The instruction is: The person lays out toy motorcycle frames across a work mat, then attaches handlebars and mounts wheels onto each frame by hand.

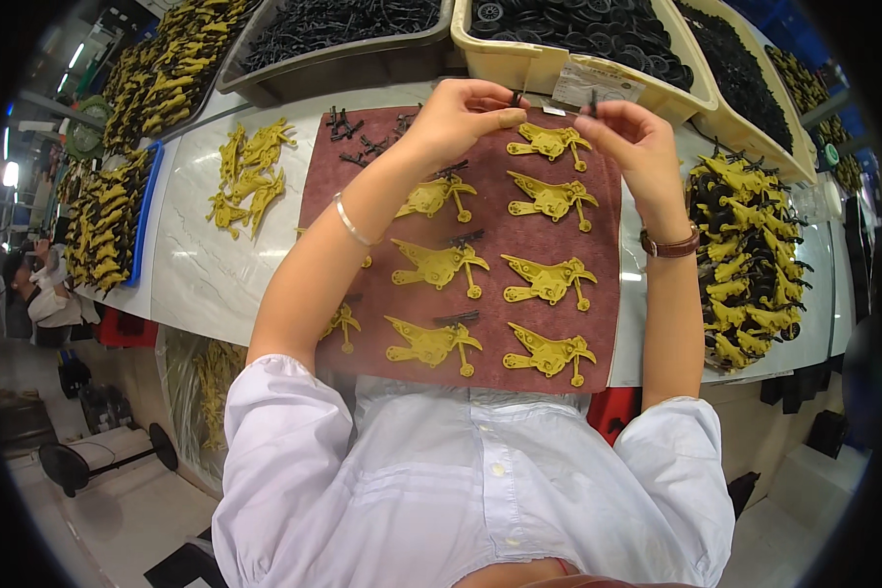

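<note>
We observe both hands raised over the far edge of the maroon cloth (493, 220) on the table (191, 274). We find the left hand (472, 116) nearly closed, thumb and fingers pinching a small dark part (516, 98). We see the right hand (635, 142) loosely curled, its fingertips on a dark piece (593, 100). We note a yellow moulding (547, 143) lying just below them, above further rows.

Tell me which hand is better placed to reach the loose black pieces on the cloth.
Probably the left hand: it's nearer the loose black pieces at the cloth's upper left. The right hand is farther across, holding a small dark part.
</note>
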`<control>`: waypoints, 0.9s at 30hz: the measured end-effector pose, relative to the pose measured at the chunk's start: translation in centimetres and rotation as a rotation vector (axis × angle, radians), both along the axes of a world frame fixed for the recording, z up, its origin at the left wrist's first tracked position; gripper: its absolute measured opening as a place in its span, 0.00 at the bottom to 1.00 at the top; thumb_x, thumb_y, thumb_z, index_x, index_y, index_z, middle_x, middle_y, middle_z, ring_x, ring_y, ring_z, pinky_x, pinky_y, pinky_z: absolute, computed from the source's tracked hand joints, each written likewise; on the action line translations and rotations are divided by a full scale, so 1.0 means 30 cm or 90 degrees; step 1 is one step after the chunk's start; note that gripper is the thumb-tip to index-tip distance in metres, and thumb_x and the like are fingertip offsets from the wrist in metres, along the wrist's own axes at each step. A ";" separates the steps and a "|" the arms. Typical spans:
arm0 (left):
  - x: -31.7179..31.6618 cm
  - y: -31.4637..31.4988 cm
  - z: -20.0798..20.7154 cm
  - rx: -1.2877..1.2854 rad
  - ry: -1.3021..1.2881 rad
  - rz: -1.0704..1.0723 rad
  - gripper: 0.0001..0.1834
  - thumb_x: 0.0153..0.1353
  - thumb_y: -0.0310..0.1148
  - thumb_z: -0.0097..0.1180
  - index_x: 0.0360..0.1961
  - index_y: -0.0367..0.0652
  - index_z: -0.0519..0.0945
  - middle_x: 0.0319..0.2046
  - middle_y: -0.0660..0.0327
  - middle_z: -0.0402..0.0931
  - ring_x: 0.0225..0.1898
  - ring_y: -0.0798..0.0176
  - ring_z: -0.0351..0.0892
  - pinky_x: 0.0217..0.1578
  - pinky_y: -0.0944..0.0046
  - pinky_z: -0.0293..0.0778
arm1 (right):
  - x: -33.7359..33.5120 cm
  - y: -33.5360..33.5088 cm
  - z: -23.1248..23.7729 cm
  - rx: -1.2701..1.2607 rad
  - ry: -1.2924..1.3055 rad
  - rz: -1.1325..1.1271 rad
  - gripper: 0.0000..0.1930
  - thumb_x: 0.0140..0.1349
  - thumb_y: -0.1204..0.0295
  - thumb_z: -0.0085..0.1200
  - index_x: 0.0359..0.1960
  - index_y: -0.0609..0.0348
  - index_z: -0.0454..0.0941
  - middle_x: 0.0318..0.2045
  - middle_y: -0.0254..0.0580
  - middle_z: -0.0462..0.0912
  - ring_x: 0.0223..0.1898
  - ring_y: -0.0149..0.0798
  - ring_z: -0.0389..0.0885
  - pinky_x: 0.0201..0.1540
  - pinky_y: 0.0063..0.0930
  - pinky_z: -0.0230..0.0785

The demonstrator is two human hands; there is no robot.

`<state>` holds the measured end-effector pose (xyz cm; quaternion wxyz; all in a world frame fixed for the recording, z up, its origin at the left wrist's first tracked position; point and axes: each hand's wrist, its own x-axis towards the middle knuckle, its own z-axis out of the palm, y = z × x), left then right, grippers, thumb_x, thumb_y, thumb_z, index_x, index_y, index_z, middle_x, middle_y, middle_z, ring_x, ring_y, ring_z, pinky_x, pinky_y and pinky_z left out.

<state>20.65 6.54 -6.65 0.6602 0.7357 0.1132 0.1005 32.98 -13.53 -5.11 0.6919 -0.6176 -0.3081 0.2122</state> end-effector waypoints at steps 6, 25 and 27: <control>0.212 0.003 -0.067 0.245 0.074 -0.055 0.17 0.56 0.31 0.65 0.46 0.36 0.82 0.39 0.53 0.84 0.41 0.66 0.82 0.46 0.65 0.76 | -0.026 -0.005 -0.074 -0.368 -0.467 0.110 0.12 0.52 0.72 0.62 0.37 0.64 0.77 0.33 0.54 0.82 0.39 0.54 0.81 0.42 0.41 0.72; 0.373 -0.046 -0.113 0.346 0.096 -0.145 0.12 0.52 0.30 0.65 0.38 0.40 0.86 0.33 0.56 0.85 0.34 0.66 0.82 0.38 0.65 0.76 | -0.017 -0.013 -0.130 -0.371 -0.596 0.197 0.13 0.57 0.74 0.57 0.42 0.63 0.70 0.40 0.56 0.78 0.43 0.60 0.76 0.44 0.50 0.68; 0.376 -0.032 -0.122 0.400 0.037 -0.137 0.11 0.51 0.30 0.67 0.37 0.41 0.87 0.28 0.59 0.84 0.30 0.68 0.80 0.34 0.66 0.76 | -0.020 -0.011 -0.121 -0.365 -0.582 0.202 0.13 0.57 0.74 0.56 0.41 0.63 0.70 0.39 0.55 0.78 0.43 0.60 0.76 0.44 0.50 0.69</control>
